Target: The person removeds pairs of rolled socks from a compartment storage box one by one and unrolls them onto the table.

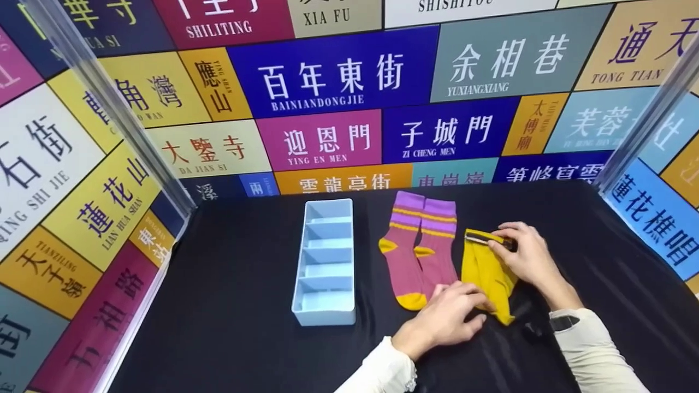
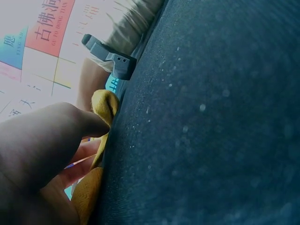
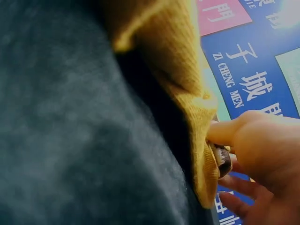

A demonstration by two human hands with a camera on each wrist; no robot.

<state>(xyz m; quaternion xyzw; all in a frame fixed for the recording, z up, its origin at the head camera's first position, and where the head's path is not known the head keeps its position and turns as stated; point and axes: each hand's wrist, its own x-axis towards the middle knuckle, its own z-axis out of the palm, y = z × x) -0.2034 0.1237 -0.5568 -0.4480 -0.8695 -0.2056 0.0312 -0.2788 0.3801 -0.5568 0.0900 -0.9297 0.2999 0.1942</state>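
A yellow sock (image 1: 487,266) with a dark, pale-striped band at its top edge lies on the black cloth at the right. My right hand (image 1: 527,254) pinches that top edge; in the right wrist view the thumb lies against the yellow knit (image 3: 185,70) by the dark band (image 3: 222,161). Lower down, my left hand (image 1: 445,316) holds the sock's near end, its thumb and fingers on either side of the yellow fabric (image 2: 104,105) in the left wrist view. Left of it, a pair of pink socks (image 1: 437,262) with purple cuffs and yellow heels lies flat, partly under the left hand.
A light blue organizer box (image 1: 327,317) with several compartments stands left of the socks. Black cloth (image 1: 235,305) covers the table. Panels of colourful street signs (image 1: 333,71) rise behind and at the sides, with clear posts (image 1: 131,120) at the corners.
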